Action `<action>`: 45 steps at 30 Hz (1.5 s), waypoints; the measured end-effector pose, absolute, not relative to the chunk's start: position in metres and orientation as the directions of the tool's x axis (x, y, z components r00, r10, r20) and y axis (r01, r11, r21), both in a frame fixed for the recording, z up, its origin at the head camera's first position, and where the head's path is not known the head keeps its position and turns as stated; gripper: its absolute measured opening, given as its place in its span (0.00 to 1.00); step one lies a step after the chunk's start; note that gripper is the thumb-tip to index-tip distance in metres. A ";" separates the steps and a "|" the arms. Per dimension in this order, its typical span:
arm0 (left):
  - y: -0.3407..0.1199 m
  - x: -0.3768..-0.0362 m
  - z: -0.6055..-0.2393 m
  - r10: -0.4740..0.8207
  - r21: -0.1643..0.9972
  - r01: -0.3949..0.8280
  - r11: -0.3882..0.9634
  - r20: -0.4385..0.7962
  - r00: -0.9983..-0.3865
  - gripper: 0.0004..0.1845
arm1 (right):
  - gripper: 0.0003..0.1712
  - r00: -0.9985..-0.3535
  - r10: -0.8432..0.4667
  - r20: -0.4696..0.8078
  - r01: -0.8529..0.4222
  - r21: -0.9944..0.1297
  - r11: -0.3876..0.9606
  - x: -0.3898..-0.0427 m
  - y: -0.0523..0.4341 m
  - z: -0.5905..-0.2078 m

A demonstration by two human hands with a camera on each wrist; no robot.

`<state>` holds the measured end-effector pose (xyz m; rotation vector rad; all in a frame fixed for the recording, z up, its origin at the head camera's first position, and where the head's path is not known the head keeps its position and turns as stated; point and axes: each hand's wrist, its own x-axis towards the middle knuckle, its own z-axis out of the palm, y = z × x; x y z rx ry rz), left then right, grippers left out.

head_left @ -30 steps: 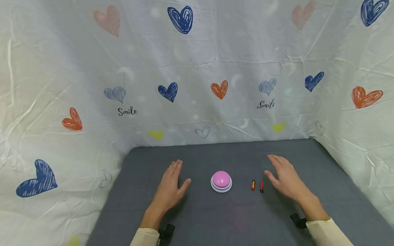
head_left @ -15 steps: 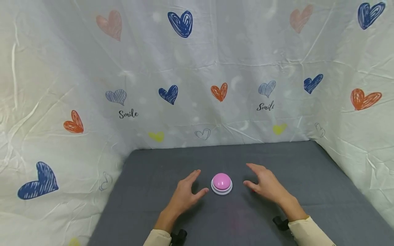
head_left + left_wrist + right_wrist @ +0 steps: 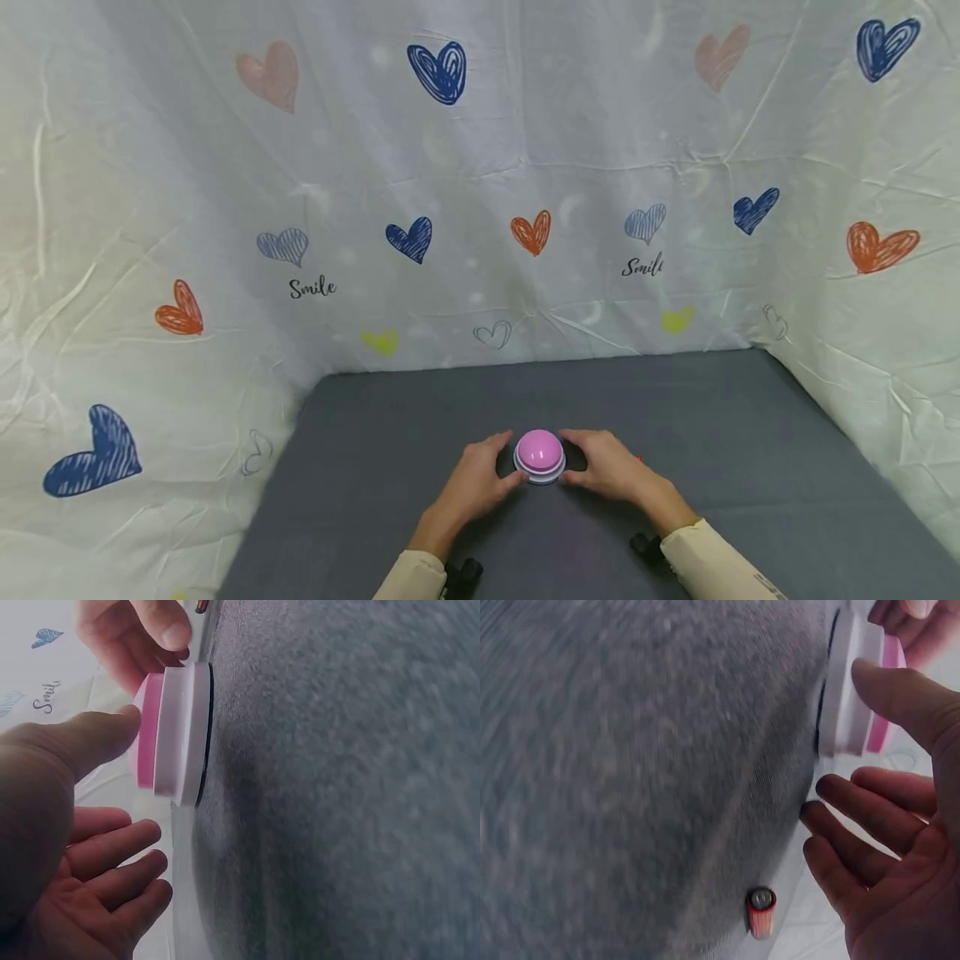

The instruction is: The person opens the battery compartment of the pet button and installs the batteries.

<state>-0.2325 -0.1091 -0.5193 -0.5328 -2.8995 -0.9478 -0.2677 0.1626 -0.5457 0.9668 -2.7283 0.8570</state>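
Note:
A round push button [image 3: 540, 451] with a pink dome and white base stands upright on the grey cloth-covered table [image 3: 420, 408]. My left hand [image 3: 472, 479] is at its left side, thumb and fingers spread about it. On the right side my right hand [image 3: 611, 467] mirrors this, its thumb by the near rim. In the right wrist view, the thumb [image 3: 900, 690] overlaps the white base, while the other fingers [image 3: 855, 817] are apart from it. In the left wrist view, the left thumb [image 3: 105, 739] reaches the dome's edge.
A small red battery [image 3: 761, 911] lies on the cloth beside my right hand, mostly hidden behind that hand in the head view. A white curtain [image 3: 480, 275] printed with hearts hangs at the table's back and sides.
Both hands have moved inward from either side and now flank the button. The right hand passed over the two small batteries and covers most of them. The button has stayed put.

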 end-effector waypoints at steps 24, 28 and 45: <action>-0.094 -0.230 -0.538 0.249 0.576 0.338 0.744 0.230 -0.941 0.31 | 0.30 -0.807 -0.532 0.258 -0.586 -0.470 0.660 -0.259 0.143 -0.530; -0.102 -0.227 -0.537 0.269 0.629 0.357 0.691 0.234 -0.934 0.31 | 0.31 -0.821 -0.526 0.221 -0.560 -0.491 0.667 -0.252 0.141 -0.518; -0.115 -0.228 -0.493 0.075 0.921 0.231 0.314 0.218 -0.973 0.22 | 0.15 -0.807 -0.451 0.381 -0.588 -0.590 0.553 -0.250 0.145 -0.493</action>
